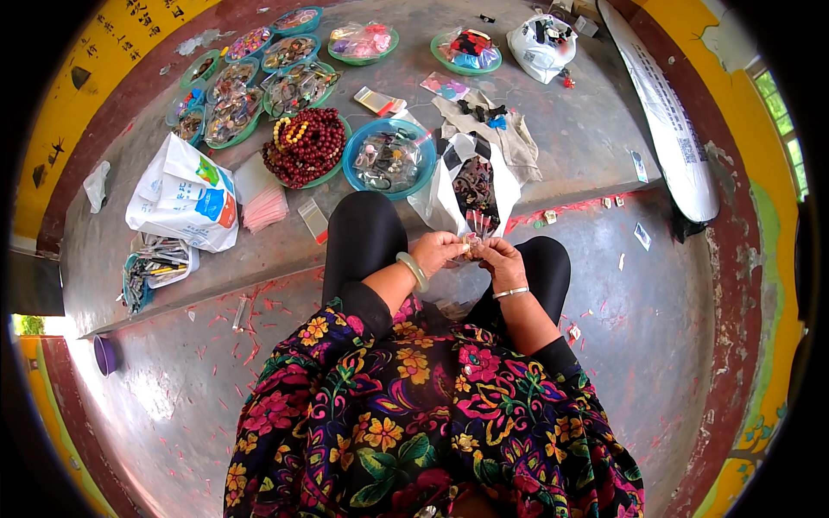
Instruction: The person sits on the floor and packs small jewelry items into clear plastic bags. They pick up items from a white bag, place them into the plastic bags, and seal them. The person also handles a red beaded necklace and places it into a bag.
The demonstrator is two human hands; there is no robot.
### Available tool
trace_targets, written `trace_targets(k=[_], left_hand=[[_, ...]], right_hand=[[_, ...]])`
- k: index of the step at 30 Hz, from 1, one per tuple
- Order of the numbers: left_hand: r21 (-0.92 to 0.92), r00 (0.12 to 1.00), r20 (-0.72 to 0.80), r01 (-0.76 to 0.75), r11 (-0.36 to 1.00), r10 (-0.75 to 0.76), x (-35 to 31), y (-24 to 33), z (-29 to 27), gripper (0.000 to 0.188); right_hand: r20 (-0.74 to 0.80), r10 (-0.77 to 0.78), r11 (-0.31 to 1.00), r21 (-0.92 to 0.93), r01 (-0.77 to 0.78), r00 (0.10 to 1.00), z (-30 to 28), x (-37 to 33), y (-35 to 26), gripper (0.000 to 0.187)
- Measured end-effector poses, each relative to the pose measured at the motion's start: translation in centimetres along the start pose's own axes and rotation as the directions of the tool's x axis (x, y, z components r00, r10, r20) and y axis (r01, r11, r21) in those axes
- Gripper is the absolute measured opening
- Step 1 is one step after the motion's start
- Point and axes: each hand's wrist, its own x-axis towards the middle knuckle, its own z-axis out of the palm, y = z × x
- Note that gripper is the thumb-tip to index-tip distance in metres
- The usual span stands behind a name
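Above my knees, my left hand (438, 252) and my right hand (503, 264) meet with fingers pinched on a small clear plastic packet (471, 247). Something small and light-coloured shows in it, too small to name. Just beyond the hands stands an opened white plastic bag (503, 169) with dark patterned contents (474, 184). To its left, a blue basin (349, 161) holds small packaged trinkets. Heaped in another basin are dark red bead strings (304, 147).
Several basins of small goods crowd the raised ledge at the far left. A white printed bag (186, 194) stands beside a container of pens (164, 259). Beige cloth (509, 138) lies behind the opened bag. A long white board (661, 112) lies at the right.
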Motion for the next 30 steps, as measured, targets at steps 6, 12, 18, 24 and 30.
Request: trace_targets(k=[6,12,18,24,30], left_hand=[[0.011,0.997,-0.004,-0.079,0.997,0.079,-0.3,0.3,0.1,0.018],[0.07,0.991,-0.004,-0.132,0.989,0.133,-0.2,-0.3,0.0,0.016],[0.06,0.996,-0.03,-0.086,0.994,0.088,-0.1,-0.1,-0.1,0.018],[0.016,0.999,0.02,0.035,0.999,-0.036,-0.7,0.9,0.6,0.021],[-0.003,0.994,0.107,0.035,0.999,-0.034,-0.2,0.2,0.2,0.021]], right_hand=[[0.024,0.139,0.99,-0.038,-0.138,0.99,0.4,-0.1,-0.3,0.006],[0.056,0.043,0.99,-0.133,-0.036,0.997,0.4,-0.1,0.3,0.013],[0.007,0.024,0.991,-0.129,-0.022,1.0,0.1,0.1,0.6,0.009],[-0.006,-0.008,0.998,-0.064,0.007,1.0,-0.8,0.7,1.1,0.009],[-0.019,-0.033,0.999,-0.043,0.032,0.999,-0.3,0.4,0.9,0.01]])
